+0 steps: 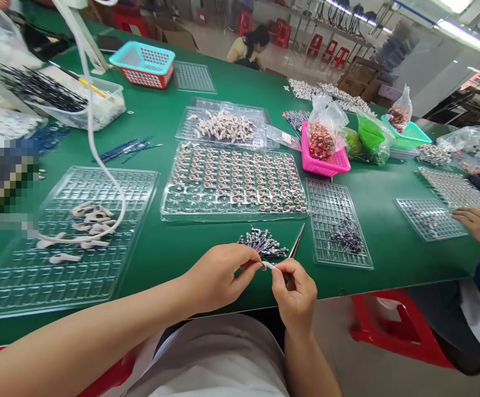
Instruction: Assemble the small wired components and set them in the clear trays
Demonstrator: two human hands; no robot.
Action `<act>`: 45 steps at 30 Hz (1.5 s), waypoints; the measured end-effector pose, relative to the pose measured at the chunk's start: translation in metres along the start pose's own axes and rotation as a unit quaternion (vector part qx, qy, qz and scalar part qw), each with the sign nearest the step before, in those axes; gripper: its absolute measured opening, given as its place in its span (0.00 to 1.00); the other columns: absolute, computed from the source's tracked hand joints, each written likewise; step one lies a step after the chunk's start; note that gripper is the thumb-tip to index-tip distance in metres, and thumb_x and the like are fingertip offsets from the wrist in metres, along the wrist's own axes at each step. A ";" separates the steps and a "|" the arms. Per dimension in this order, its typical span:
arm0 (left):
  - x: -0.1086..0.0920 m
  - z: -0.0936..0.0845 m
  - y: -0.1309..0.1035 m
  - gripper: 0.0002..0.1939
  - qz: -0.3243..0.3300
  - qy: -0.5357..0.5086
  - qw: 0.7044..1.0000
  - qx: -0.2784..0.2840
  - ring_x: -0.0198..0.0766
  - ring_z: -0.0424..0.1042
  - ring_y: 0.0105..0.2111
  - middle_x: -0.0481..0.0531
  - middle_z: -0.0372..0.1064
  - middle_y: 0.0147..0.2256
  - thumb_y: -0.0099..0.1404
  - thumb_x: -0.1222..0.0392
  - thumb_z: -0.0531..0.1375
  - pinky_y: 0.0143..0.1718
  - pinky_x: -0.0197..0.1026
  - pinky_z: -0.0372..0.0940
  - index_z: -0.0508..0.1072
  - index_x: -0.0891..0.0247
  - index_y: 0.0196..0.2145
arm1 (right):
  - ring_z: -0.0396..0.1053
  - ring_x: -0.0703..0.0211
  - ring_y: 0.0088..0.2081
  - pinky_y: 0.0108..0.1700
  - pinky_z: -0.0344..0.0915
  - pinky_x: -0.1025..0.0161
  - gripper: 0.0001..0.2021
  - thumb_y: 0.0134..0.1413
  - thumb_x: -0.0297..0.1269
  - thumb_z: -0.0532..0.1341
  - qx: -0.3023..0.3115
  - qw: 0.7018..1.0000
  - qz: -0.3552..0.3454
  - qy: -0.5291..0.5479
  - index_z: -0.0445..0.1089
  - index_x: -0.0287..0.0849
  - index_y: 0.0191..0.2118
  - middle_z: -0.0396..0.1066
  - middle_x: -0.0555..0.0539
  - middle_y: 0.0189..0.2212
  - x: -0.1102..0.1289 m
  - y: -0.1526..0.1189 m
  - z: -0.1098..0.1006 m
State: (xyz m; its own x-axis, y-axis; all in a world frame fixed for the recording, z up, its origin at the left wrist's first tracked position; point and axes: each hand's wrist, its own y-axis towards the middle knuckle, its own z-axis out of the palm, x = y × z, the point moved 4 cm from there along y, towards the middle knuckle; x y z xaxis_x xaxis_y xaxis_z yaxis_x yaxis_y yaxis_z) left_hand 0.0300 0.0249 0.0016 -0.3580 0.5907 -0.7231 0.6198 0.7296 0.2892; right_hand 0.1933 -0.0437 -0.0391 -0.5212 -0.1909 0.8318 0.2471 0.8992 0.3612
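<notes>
Near the table's front edge, my left hand (223, 275) and my right hand (295, 289) pinch a small white earbud shell (269, 265) between their fingertips. Both hands are closed, and fingers hide part of the shell. Metal tweezers (297, 241) stick out beyond my right hand, tips pointing away; whether they are gripped or lying on the table I cannot tell. Just past my fingertips lies a pile of small dark wired parts (264, 242). A clear tray (233, 214) behind it carries rows of white shells with round openings.
Loose white shells (225, 125) fill a tray farther back. On the left, a tray (136, 187) holds several earbud shells under a white cable (93, 132). To the right are a tray of wired parts (345, 237), a pink basket (326, 165) and a co-worker's hand (479, 226).
</notes>
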 end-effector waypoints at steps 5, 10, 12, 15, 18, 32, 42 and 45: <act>-0.010 -0.024 0.000 0.08 -0.008 0.102 0.995 -0.007 0.38 0.72 0.29 0.52 0.74 0.28 0.67 0.64 0.55 0.30 0.39 0.63 0.74 0.66 0.34 | 0.67 0.66 0.24 0.28 0.64 0.69 0.05 0.60 0.36 0.60 0.031 0.999 -0.018 -0.010 0.74 0.45 0.35 0.72 0.53 0.27 0.004 0.004 -0.003; 0.005 -0.083 -0.025 0.10 -0.096 0.188 0.973 -0.094 0.37 0.72 0.28 0.51 0.75 0.29 0.68 0.62 0.53 0.29 0.37 0.63 0.74 0.64 0.34 | 0.71 0.63 0.25 0.28 0.65 0.69 0.08 0.59 0.42 0.62 0.016 1.000 0.009 -0.001 0.76 0.46 0.34 0.75 0.52 0.28 0.001 0.005 -0.004; 0.021 -0.113 -0.046 0.11 -0.168 0.236 0.947 -0.137 0.38 0.73 0.29 0.51 0.76 0.31 0.69 0.59 0.53 0.31 0.37 0.64 0.75 0.63 0.36 | 0.71 0.63 0.26 0.28 0.65 0.69 0.09 0.59 0.43 0.61 0.019 0.999 0.023 0.013 0.76 0.45 0.34 0.75 0.51 0.28 0.001 0.003 -0.003; 0.047 -0.154 -0.082 0.13 -0.274 0.315 0.891 -0.180 0.41 0.75 0.30 0.52 0.77 0.33 0.69 0.54 0.54 0.32 0.39 0.66 0.76 0.62 0.39 | 0.70 0.63 0.26 0.28 0.65 0.69 0.09 0.59 0.44 0.61 0.021 0.999 0.034 0.032 0.75 0.45 0.34 0.74 0.51 0.29 0.000 0.001 0.000; 0.068 -0.180 -0.105 0.15 -0.331 0.387 0.841 -0.181 0.49 0.77 0.38 0.56 0.79 0.38 0.69 0.52 0.53 0.38 0.44 0.69 0.76 0.61 0.42 | 0.70 0.63 0.26 0.29 0.66 0.69 0.09 0.60 0.43 0.61 0.027 0.998 0.023 0.044 0.75 0.46 0.35 0.74 0.51 0.29 0.001 0.001 0.002; 0.107 -0.122 0.049 0.15 -0.210 0.307 0.928 -0.014 0.51 0.71 0.44 0.61 0.74 0.39 0.67 0.54 0.54 0.46 0.48 0.66 0.77 0.64 0.38 | 0.70 0.64 0.24 0.25 0.65 0.69 0.06 0.62 0.36 0.60 0.039 0.997 -0.063 0.029 0.73 0.45 0.36 0.74 0.51 0.27 0.005 0.004 0.001; 0.146 -0.120 0.094 0.10 -0.237 0.223 0.934 0.150 0.42 0.71 0.35 0.53 0.75 0.37 0.57 0.55 0.63 0.36 0.38 0.61 0.80 0.60 0.35 | 0.71 0.64 0.27 0.30 0.69 0.68 0.05 0.61 0.30 0.59 0.055 0.991 -0.112 0.036 0.71 0.45 0.39 0.74 0.51 0.29 0.007 0.005 0.003; 0.150 -0.123 0.099 0.09 -0.230 0.200 0.937 0.171 0.42 0.70 0.35 0.53 0.75 0.37 0.55 0.55 0.64 0.36 0.38 0.61 0.80 0.60 0.34 | 0.71 0.64 0.28 0.30 0.68 0.68 0.05 0.61 0.30 0.59 0.057 0.991 -0.114 0.039 0.71 0.45 0.39 0.74 0.51 0.29 0.008 0.005 0.003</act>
State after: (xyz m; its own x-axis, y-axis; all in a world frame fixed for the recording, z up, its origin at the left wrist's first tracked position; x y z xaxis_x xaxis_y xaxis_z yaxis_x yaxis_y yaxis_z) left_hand -0.0481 0.2277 -0.0011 -0.8330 0.3721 -0.4094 0.4982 0.8263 -0.2626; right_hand 0.1874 -0.0397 -0.0321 -0.4869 -0.4197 0.7661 0.0337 0.8674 0.4965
